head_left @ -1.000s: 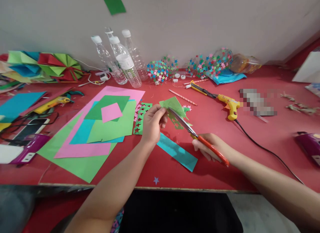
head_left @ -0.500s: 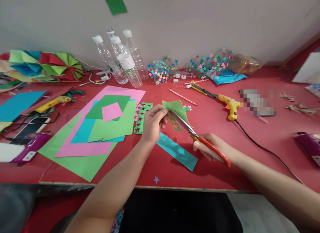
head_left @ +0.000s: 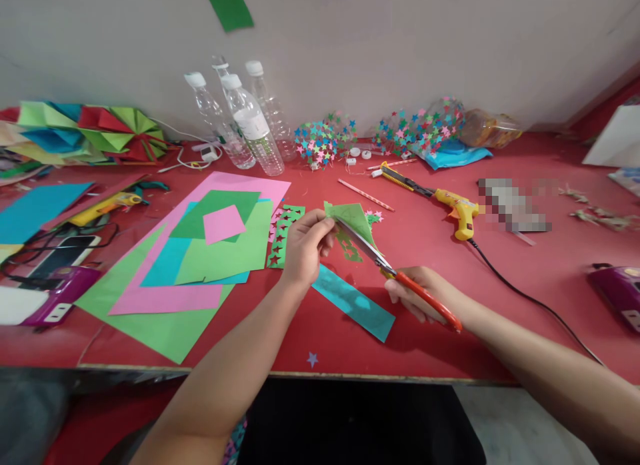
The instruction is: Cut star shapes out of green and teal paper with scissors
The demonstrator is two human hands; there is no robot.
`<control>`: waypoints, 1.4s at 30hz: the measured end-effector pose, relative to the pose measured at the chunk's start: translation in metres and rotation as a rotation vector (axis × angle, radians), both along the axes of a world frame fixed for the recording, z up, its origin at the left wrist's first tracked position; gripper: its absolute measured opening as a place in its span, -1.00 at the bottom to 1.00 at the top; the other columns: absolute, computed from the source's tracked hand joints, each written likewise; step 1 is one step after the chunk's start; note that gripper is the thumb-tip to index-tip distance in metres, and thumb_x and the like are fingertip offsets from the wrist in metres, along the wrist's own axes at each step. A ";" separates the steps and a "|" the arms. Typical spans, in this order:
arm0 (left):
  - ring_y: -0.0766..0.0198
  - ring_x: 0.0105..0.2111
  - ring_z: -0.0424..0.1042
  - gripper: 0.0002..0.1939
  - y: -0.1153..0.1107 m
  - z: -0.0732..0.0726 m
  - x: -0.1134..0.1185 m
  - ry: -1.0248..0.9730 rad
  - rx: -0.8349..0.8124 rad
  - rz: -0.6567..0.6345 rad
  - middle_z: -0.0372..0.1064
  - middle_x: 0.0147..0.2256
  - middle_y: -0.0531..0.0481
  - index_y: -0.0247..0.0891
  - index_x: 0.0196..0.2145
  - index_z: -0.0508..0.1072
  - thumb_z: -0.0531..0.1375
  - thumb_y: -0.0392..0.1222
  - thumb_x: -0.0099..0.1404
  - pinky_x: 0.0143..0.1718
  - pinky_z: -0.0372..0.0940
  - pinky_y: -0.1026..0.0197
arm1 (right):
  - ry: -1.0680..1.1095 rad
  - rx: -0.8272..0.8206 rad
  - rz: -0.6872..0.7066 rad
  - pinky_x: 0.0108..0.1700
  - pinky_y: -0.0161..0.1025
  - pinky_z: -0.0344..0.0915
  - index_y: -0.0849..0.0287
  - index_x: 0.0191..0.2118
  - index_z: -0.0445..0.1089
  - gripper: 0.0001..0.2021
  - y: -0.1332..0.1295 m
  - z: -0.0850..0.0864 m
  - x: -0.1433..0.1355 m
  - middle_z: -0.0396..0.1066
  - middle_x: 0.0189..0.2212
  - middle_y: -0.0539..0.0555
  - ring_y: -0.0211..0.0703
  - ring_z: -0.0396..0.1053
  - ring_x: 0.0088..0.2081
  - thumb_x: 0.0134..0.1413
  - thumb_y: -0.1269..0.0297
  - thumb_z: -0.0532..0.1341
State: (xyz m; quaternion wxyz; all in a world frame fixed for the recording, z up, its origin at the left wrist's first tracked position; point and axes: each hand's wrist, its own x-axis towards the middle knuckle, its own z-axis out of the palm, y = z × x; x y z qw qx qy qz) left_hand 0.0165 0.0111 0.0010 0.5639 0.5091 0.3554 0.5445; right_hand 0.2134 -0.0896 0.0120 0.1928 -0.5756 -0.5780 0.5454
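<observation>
Over the red table [head_left: 350, 355], green paper [head_left: 357, 217] is pinched by the left hand [head_left: 306, 245]. Scissors [head_left: 401, 277] are gripped by the right hand [head_left: 425, 286].

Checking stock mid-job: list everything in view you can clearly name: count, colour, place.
held paper: one, green, centre
scissors: one, red-handled, centre
paper strip: one, blue, front
stacked sheets: several, green, pink, blue, left
punched sheets: several, green, pink, centre
loose star: one, purple, front edge
bottles: four, clear, back
star decorations: several, multicoloured, back
glue gun: one, yellow, right
phone: one, dark, far left
paper ornaments: several, multicoloured, back left
table: one, red, underneath
left hand: one, bare, gripping held paper
right hand: one, bare, holding scissors
</observation>
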 end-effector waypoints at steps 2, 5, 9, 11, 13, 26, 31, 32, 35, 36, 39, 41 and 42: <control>0.49 -0.74 0.08 -0.80 0.000 0.001 0.000 0.000 -0.001 0.001 0.19 -0.71 0.15 -0.24 -0.59 0.34 0.19 -0.16 0.13 -0.77 -0.03 0.41 | -0.008 -0.004 -0.007 -0.65 -0.38 0.04 0.20 -0.53 0.28 -0.52 0.000 0.000 0.000 0.14 -0.82 -0.10 -0.36 0.09 -0.74 0.12 -0.15 0.14; 0.48 -0.73 0.11 -0.79 -0.001 0.002 0.000 -0.019 0.000 0.002 0.20 -0.71 0.14 -0.24 -0.59 0.33 0.17 -0.14 0.14 -0.77 -0.02 0.40 | -0.001 -0.001 -0.002 -0.64 -0.38 0.04 0.20 -0.53 0.27 -0.53 0.000 0.000 0.000 0.14 -0.82 -0.11 -0.36 0.10 -0.74 0.13 -0.14 0.14; 0.47 -0.75 0.10 -0.78 -0.002 0.002 0.000 0.004 0.017 0.025 0.18 -0.73 0.14 -0.24 -0.61 0.33 0.16 -0.16 0.15 -0.77 -0.03 0.39 | 0.012 -0.001 0.009 -0.64 -0.38 0.04 0.20 -0.52 0.27 -0.54 -0.001 -0.003 0.002 0.14 -0.81 -0.11 -0.35 0.11 -0.74 0.14 -0.12 0.14; 0.47 -0.76 0.10 -0.78 -0.002 0.002 -0.001 0.034 0.028 0.043 0.18 -0.73 0.14 -0.24 -0.61 0.33 0.16 -0.17 0.16 -0.77 -0.04 0.39 | 0.005 -0.002 0.010 -0.65 -0.38 0.04 0.19 -0.52 0.27 -0.55 -0.001 -0.004 0.002 0.15 -0.81 -0.11 -0.36 0.10 -0.74 0.14 -0.12 0.15; 0.47 -0.76 0.10 -0.78 -0.002 0.002 -0.001 0.050 0.036 0.058 0.18 -0.73 0.14 -0.24 -0.61 0.33 0.16 -0.17 0.16 -0.78 -0.04 0.39 | -0.001 -0.004 0.008 -0.65 -0.38 0.05 0.19 -0.52 0.27 -0.55 -0.001 -0.003 0.002 0.15 -0.81 -0.11 -0.36 0.09 -0.74 0.13 -0.12 0.15; 0.47 -0.75 0.10 -0.77 -0.001 -0.001 -0.002 0.055 0.037 0.068 0.18 -0.73 0.13 -0.24 -0.62 0.32 0.16 -0.18 0.16 -0.77 -0.05 0.39 | -0.048 -0.021 -0.002 -0.65 -0.38 0.07 0.18 -0.52 0.26 -0.56 0.001 0.001 0.002 0.14 -0.82 -0.13 -0.36 0.09 -0.76 0.10 -0.13 0.18; 0.47 -0.74 0.11 -0.77 0.000 0.000 -0.003 0.054 0.071 0.068 0.19 -0.72 0.14 -0.24 -0.62 0.33 0.16 -0.19 0.17 -0.75 -0.02 0.39 | -0.029 -0.014 0.000 -0.68 -0.39 0.04 0.19 -0.52 0.27 -0.57 0.001 0.001 0.003 0.13 -0.83 -0.13 -0.37 0.07 -0.77 0.10 -0.10 0.19; 0.47 -0.74 0.12 -0.78 0.001 0.001 -0.004 0.049 0.082 0.078 0.20 -0.72 0.14 -0.23 -0.61 0.34 0.16 -0.19 0.17 -0.75 -0.01 0.40 | -0.018 -0.012 0.001 -0.68 -0.39 0.04 0.19 -0.52 0.28 -0.57 0.001 0.001 0.003 0.13 -0.83 -0.13 -0.38 0.07 -0.77 0.10 -0.10 0.19; 0.48 -0.72 0.14 -0.83 0.003 0.002 -0.005 0.048 0.107 0.115 0.22 -0.69 0.14 -0.23 -0.56 0.36 0.17 -0.19 0.16 -0.73 0.02 0.41 | 0.014 -0.010 0.010 -0.68 -0.40 0.05 0.19 -0.52 0.28 -0.56 0.001 0.001 0.004 0.13 -0.84 -0.13 -0.38 0.08 -0.78 0.11 -0.11 0.17; 0.48 -0.72 0.15 -0.85 0.004 0.001 -0.005 0.052 0.111 0.123 0.23 -0.68 0.15 -0.23 -0.54 0.37 0.18 -0.18 0.15 -0.73 0.02 0.41 | 0.020 -0.016 0.014 -0.68 -0.41 0.05 0.19 -0.52 0.28 -0.55 0.001 0.001 0.004 0.13 -0.84 -0.13 -0.38 0.08 -0.78 0.11 -0.12 0.16; 0.49 -0.72 0.14 -0.87 0.004 0.000 -0.004 0.058 0.107 0.122 0.23 -0.69 0.15 -0.24 -0.52 0.38 0.20 -0.18 0.14 -0.73 0.02 0.41 | 0.018 -0.036 0.026 -0.70 -0.42 0.03 0.20 -0.51 0.28 -0.53 0.002 0.003 0.003 0.14 -0.84 -0.13 -0.39 0.07 -0.80 0.09 -0.16 0.14; 0.49 -0.72 0.14 -0.87 0.004 -0.002 -0.003 0.051 0.103 0.114 0.22 -0.69 0.16 -0.24 -0.52 0.38 0.21 -0.18 0.14 -0.73 0.02 0.42 | 0.015 -0.030 0.040 -0.71 -0.43 0.03 0.20 -0.50 0.29 -0.52 0.002 0.004 0.003 0.14 -0.83 -0.13 -0.39 0.07 -0.80 0.10 -0.18 0.12; 0.49 -0.72 0.13 -0.87 0.003 -0.002 -0.003 0.044 0.102 0.109 0.22 -0.69 0.16 -0.24 -0.52 0.38 0.21 -0.18 0.14 -0.73 0.02 0.42 | 0.012 -0.023 0.046 -0.71 -0.43 0.03 0.20 -0.49 0.29 -0.51 0.002 0.004 0.003 0.15 -0.82 -0.12 -0.39 0.07 -0.80 0.11 -0.19 0.11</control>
